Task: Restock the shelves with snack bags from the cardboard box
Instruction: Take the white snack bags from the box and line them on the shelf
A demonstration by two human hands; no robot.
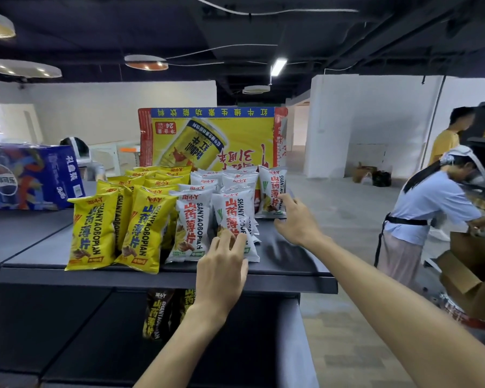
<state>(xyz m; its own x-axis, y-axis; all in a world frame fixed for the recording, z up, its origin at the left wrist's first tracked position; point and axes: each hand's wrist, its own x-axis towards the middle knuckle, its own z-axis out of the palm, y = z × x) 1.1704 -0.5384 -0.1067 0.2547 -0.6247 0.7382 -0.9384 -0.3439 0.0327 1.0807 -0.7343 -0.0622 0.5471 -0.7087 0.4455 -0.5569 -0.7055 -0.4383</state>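
The top shelf (95, 275) is hiding the tops of the black bags (155, 317); the right edge is cutting off the cardboard box (465, 278).

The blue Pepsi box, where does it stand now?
In the head view the blue Pepsi box stands far left on the top shelf, left of the yellow snack bags.

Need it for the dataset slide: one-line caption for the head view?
Restocking snacks: left hand on front white bag, right hand stretched to rear white bag, yellow bags alongside on the shelf.

Blue Pepsi carton (31, 177), yellow drink carton (213, 135)
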